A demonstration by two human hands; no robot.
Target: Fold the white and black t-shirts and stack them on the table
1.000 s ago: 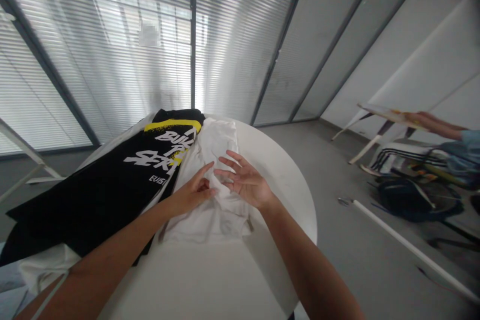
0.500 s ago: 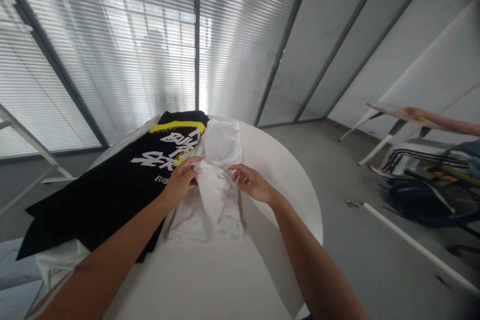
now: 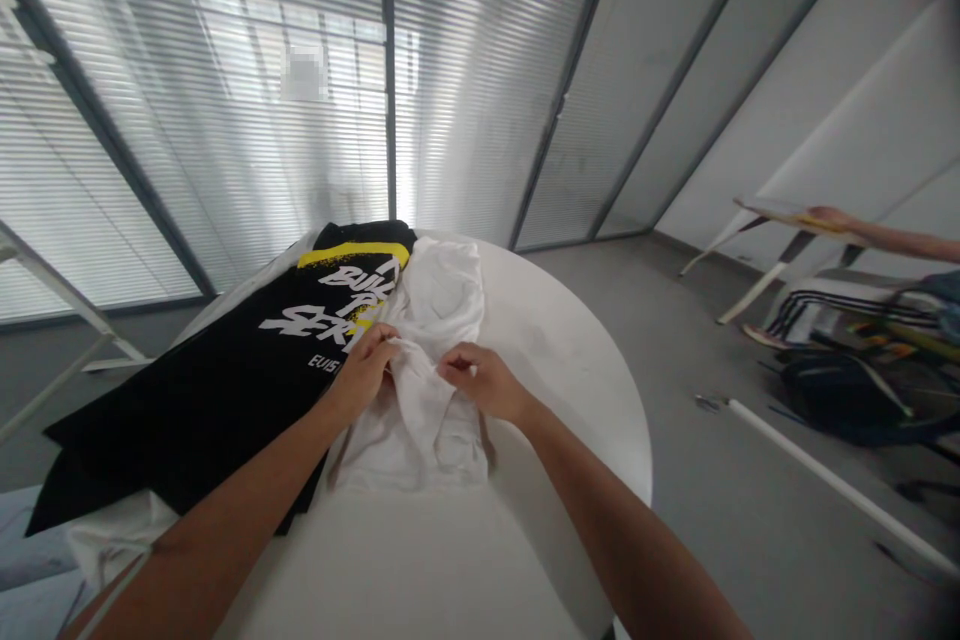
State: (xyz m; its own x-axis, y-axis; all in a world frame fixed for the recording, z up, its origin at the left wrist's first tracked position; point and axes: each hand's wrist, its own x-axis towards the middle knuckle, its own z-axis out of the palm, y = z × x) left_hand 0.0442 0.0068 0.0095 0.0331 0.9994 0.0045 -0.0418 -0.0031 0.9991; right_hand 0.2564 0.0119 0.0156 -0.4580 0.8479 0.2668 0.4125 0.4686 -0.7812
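While one round white table (image 3: 566, 340) stands before you, bearing one black fabric garment with yellow-and-white print (image 3: 217, 405) and, along its right edge, one rumpled white cloth (image 3: 420, 395), your left hand (image 3: 363, 378) and right hand (image 3: 486, 382), two in all, each pinch that cloth's raised middle

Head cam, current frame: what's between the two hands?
Wrinkled white cloth spans the gap between the left hand and the right hand. It shows in the head view.
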